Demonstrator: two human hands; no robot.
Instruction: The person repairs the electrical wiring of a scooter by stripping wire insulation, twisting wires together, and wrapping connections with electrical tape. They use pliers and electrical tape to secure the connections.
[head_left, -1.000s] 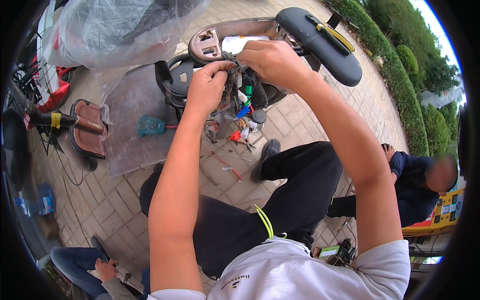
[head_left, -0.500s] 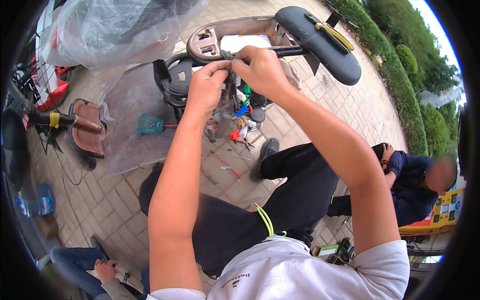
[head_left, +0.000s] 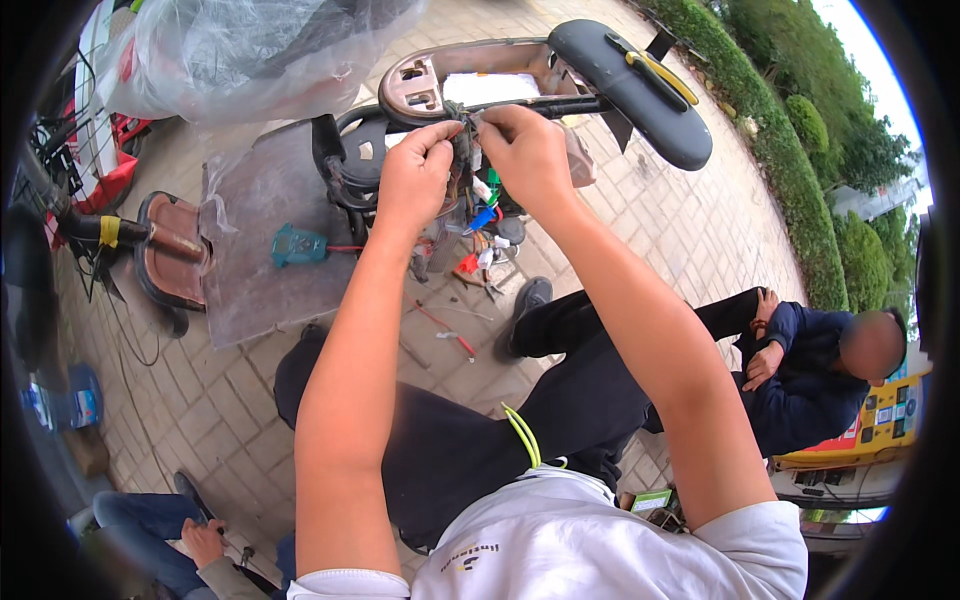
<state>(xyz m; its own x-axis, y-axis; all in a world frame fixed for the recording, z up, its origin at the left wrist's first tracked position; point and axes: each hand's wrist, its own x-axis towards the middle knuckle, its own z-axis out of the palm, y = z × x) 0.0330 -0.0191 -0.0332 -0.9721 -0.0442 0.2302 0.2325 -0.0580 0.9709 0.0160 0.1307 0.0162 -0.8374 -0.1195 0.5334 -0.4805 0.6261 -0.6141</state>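
Note:
A tangled bundle of wires (head_left: 463, 168) hangs from the frame of a partly stripped vehicle. At its upper end my left hand (head_left: 416, 172) pinches a wire between thumb and bent fingers. Just to the right, my right hand (head_left: 524, 155) also pinches wire; a thin greyish strand shows by its fingertips. The exact spot held is too small to make out. Below hang a green connector (head_left: 492, 178), a blue connector (head_left: 482, 219) and a red connector (head_left: 467, 263).
Pliers (head_left: 662, 78) with yellow handles lie on a black padded seat (head_left: 600, 60). A teal device (head_left: 298, 246) rests on a grey sheet (head_left: 250, 300). A red wire (head_left: 440, 322) lies on the paving. One person (head_left: 810, 400) sits right, another (head_left: 205, 540) lower left.
My fingertips, close together before, are now a little apart, the right hand having shifted right and slightly down. The view has tilted slightly. The seated person's hands at right have moved.

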